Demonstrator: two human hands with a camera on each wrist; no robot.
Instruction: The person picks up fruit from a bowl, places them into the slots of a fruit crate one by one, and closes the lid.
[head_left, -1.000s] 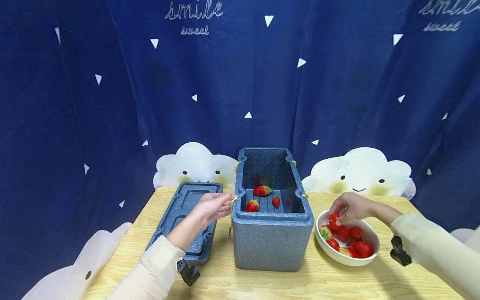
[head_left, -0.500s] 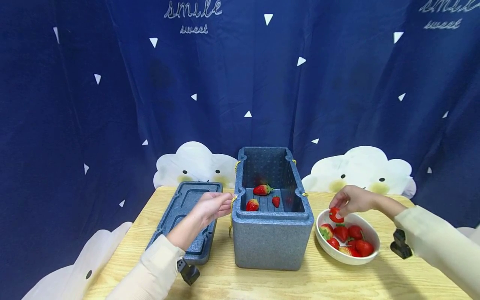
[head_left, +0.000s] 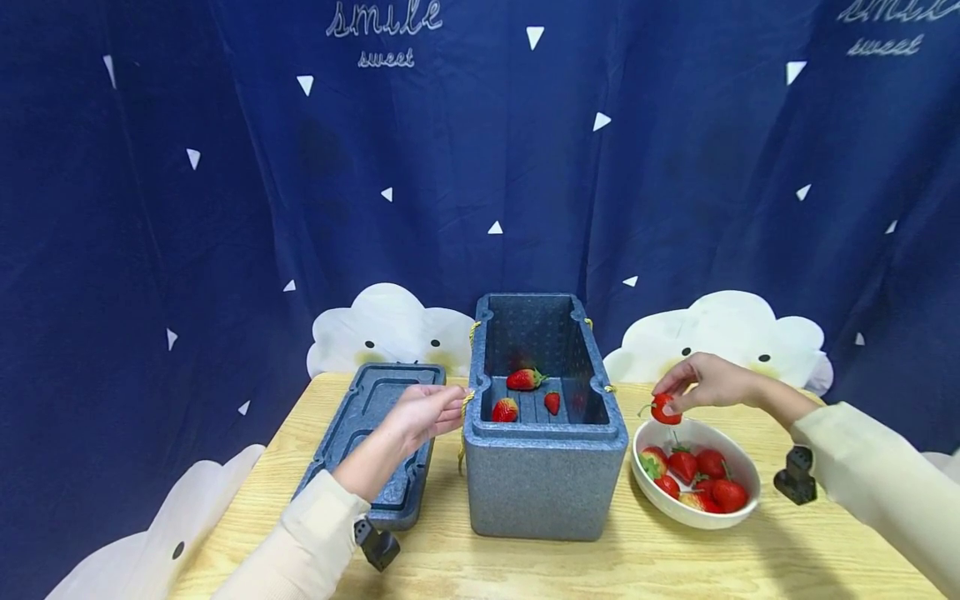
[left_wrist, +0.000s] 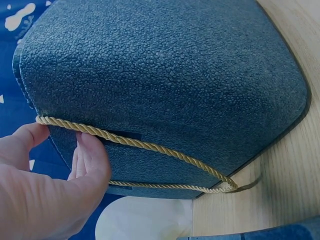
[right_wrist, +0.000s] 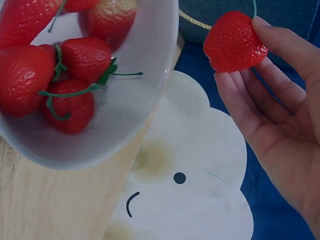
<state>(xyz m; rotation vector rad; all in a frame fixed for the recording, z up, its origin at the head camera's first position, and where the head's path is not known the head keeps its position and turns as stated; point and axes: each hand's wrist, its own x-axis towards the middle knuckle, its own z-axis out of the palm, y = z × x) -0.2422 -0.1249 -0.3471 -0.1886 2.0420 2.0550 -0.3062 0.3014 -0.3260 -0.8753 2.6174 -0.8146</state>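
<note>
Above the white bowl (head_left: 693, 518), my right hand (head_left: 711, 382) pinches a red strawberry (head_left: 665, 409) between thumb and fingers. In the right wrist view the held strawberry (right_wrist: 235, 42) hangs clear of the bowl's rim, its thin green stem pointing up. Several strawberries (right_wrist: 86, 59) lie in the bowl. My left hand (head_left: 420, 414) is at the left wall of the blue-grey foam box (head_left: 536, 492), its fingertips by the yellow cord (left_wrist: 165, 150). The fingers look fairly straight and touch the wall or cord. Inside the open box lie 3 strawberries (head_left: 523, 380).
The box's lid (head_left: 390, 483) lies on the wooden table (head_left: 547, 575) to the left, under my left forearm. The bowl stands right of the box with a strip of table between. A blue curtain (head_left: 450, 167) with white clouds hangs behind.
My right hand has lifted a strawberry up out of the bowl and shifted slightly left, so the stem now shows. The left hand stays at the box.
</note>
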